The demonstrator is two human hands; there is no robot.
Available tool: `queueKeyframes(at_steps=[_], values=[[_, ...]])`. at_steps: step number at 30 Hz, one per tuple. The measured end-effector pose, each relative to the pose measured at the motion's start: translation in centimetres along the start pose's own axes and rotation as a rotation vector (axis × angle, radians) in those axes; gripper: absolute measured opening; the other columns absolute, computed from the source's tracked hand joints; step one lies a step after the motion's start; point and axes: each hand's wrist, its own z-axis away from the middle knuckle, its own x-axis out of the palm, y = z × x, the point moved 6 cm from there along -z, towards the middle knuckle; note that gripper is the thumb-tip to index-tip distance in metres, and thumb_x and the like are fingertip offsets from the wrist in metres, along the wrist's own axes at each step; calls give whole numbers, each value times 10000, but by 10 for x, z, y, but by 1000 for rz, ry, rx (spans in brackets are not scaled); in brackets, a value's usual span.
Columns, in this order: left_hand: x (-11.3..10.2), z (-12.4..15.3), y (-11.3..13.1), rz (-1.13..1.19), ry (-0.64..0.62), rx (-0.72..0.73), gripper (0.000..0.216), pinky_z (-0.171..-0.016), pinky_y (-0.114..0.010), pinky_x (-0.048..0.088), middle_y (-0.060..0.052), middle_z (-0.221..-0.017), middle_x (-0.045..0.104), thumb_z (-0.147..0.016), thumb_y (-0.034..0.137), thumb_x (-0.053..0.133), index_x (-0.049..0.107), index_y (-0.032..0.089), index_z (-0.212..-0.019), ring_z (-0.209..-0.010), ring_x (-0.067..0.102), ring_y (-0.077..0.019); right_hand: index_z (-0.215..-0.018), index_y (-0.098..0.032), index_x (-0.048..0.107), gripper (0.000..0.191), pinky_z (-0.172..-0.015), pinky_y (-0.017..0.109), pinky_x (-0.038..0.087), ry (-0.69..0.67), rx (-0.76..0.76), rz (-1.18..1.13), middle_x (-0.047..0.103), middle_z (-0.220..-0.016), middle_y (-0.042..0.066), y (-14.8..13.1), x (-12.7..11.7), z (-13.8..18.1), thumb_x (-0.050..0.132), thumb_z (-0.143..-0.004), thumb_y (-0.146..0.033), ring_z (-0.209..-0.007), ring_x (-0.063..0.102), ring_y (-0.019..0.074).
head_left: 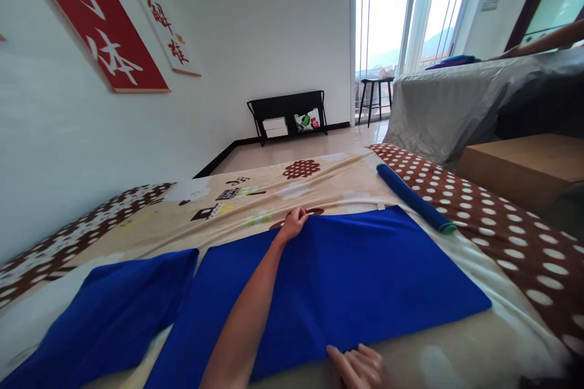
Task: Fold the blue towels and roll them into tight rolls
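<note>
A large blue cloth (374, 273) lies spread over the patterned blanket in front of me, with a small white tag (381, 206) at its far edge. My left hand (294, 225) reaches across it and pinches the far edge near the middle, raising a slight peak there. At the near edge, my right hand (358, 366) has its fingers curled, the tip of one touching the cloth's border; part of this hand is blurred. To the left, a second blue cloth (123, 310) lies loosely. Beyond the right end rests a rolled blue cloth (413, 197) with a green edge.
Beneath everything is a beige blanket (351, 179) with brown polka-dot borders. A cardboard box (524, 164) stands at the right. Behind it, another person's arm (547, 42) rests over a grey-covered surface (447, 91) with folded cloth (456, 61). A black rack (287, 106) stands by the wall.
</note>
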Motion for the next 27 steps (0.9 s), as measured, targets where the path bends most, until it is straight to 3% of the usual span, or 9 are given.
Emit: queueKeyframes(at_steps=[5,9,11,14,17,19,22,27], values=[[-41,13,8,222,31,8,331,-817,-393,566,-73,-1133,642,-925,380,604,597,156,-1170,-950,646,-187,-892,-170,645,302,-554,180,436,-43,22,-99,587,-519,-73,-7,-10,-21,361,-973,-105,-400,553,51],[-91,34,26,375,107,42,287,-761,-352,567,-52,-1043,655,-920,370,614,615,147,-1100,-867,645,-160,-974,-195,661,187,-618,173,502,-16,62,-188,719,-720,-36,6,-47,-60,479,-953,-156,-563,664,72],[-124,45,41,464,181,72,261,-709,-320,557,-31,-958,655,-920,367,615,620,142,-1051,-786,633,-136,-983,-218,685,148,-638,174,535,9,110,-207,744,-790,-24,24,-77,-90,557,-919,-180,-641,700,98],[-178,68,68,608,308,126,241,-646,-274,521,12,-803,635,-847,363,697,630,152,-941,-675,600,-109,-985,-267,727,142,-537,167,533,8,277,-219,750,-807,-31,63,-121,-141,642,-873,-245,-629,699,112],[-227,100,99,724,413,190,280,-626,-232,481,35,-725,626,-686,341,819,654,184,-848,-648,589,-92,-964,-272,752,143,-583,191,561,105,494,-431,745,-808,-13,105,-152,-191,712,-827,-283,-648,694,122],[-253,125,120,763,488,235,292,-614,-205,455,41,-709,635,-626,300,855,680,196,-836,-638,579,-75,-925,-232,759,127,-677,233,584,169,566,-714,735,-807,9,124,-158,-223,730,-805,-263,-704,697,133],[-281,161,149,774,598,300,290,-618,-190,441,35,-705,658,-612,246,872,717,192,-850,-646,581,-64,-854,-162,753,101,-754,283,585,187,552,-1013,722,-831,43,134,-158,-266,710,-819,-246,-762,693,141],[-299,206,180,737,625,330,310,-650,-211,469,-22,-812,712,-609,247,887,752,160,-874,-719,619,-91,-894,-149,746,198,-735,269,563,238,451,-944,715,-778,21,129,-163,-302,826,-716,-185,-710,669,110]])
